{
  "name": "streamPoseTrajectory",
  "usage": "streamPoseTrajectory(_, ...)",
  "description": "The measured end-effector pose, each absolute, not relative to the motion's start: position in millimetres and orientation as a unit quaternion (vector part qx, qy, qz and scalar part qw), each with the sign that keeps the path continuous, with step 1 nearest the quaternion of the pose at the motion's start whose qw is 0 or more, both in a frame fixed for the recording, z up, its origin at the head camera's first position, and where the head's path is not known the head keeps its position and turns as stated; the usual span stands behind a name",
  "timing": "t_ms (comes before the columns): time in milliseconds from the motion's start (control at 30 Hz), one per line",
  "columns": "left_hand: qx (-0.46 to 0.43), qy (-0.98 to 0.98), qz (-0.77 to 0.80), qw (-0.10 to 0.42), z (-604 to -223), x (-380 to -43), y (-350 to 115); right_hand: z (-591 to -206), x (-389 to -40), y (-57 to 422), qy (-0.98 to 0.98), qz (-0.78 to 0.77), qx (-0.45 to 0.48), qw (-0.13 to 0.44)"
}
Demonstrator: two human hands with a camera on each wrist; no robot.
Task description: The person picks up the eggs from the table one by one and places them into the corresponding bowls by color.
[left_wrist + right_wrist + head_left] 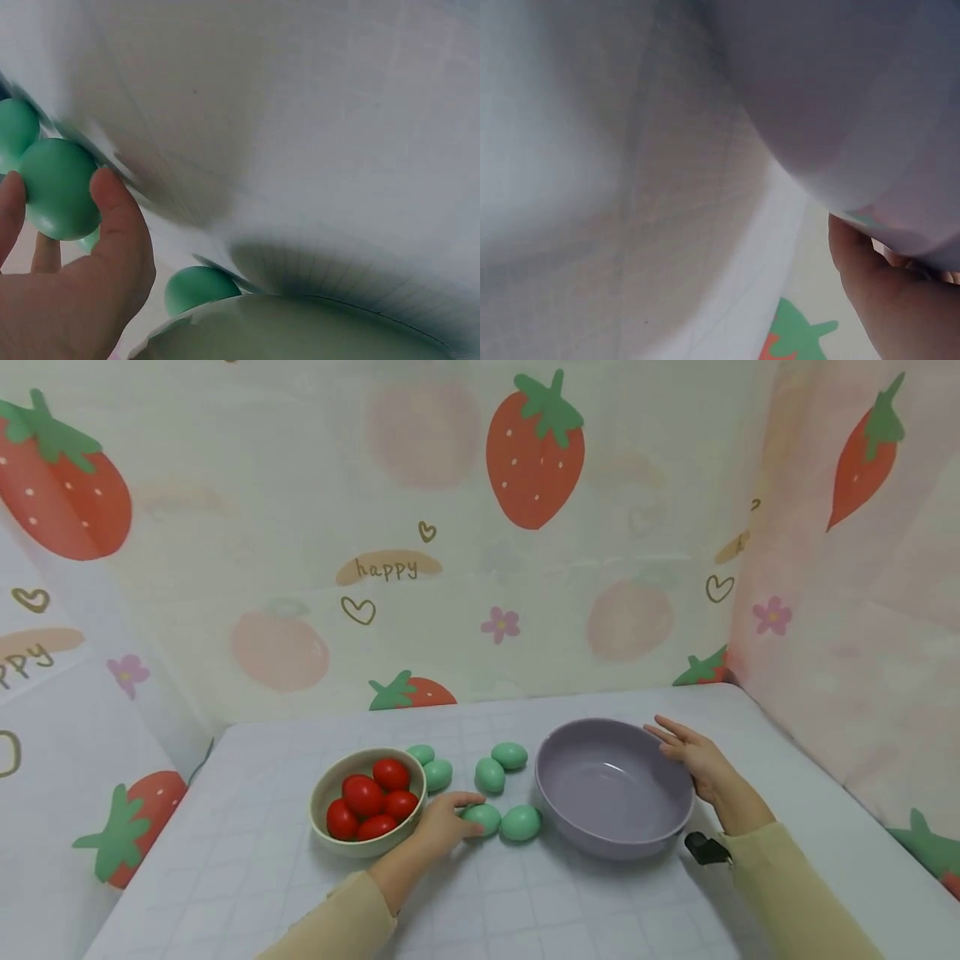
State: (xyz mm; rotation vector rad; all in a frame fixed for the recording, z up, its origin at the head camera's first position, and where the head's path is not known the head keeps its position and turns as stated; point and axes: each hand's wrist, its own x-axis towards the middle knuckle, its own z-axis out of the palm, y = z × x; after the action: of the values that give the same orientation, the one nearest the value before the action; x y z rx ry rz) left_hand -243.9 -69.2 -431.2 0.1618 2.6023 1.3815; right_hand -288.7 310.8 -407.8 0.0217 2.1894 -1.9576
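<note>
My left hand (444, 825) pinches a pale green egg (61, 189), thumb on one side and fingers on the other. Right beside it sits a second green egg (521, 822). My right hand (703, 766) touches the right side of a large purple bowl (611, 781), its fingers straight along the rim. In the right wrist view, the thumb (859, 255) lies against the bowl's outer wall. Inside, the purple bowl holds nothing. Just left of my left hand stands a smaller cream bowl (321, 827) with several glossy red eggs (363, 795) in it.
More green eggs lie behind: a pair (491, 775) between the bowls and another pair (437, 774) by the cream bowl's right rim. A strawberry-print cloth wall (465, 543) bounds the table (247, 893) at the back and sides. Something black (707, 848) hangs at my right wrist.
</note>
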Motion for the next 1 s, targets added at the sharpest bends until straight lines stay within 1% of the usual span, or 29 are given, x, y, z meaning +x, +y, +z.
streamPoseTrajectory(133,0.047,0.872,0.476,0.102,-428,-248,-70,-406,-294,313,0.735,-0.669,-0.001,0.109)
streamPoseTrajectory(367,0.047,0.864,0.492,0.102,-423,-251,-72,-404,-298,312,0.727,-0.678,-0.003,0.103)
streamPoseTrajectory(467,0.044,0.853,0.510,0.107,-420,-248,-71,-405,-297,312,0.726,-0.680,-0.002,0.102)
streamPoseTrajectory(633,0.040,0.833,0.537,0.123,-419,-239,-67,-411,-290,315,0.726,-0.677,0.004,0.116)
streamPoseTrajectory(1000,0.039,0.810,0.574,0.112,-403,-237,-54,-408,-289,315,0.715,-0.690,0.013,0.116)
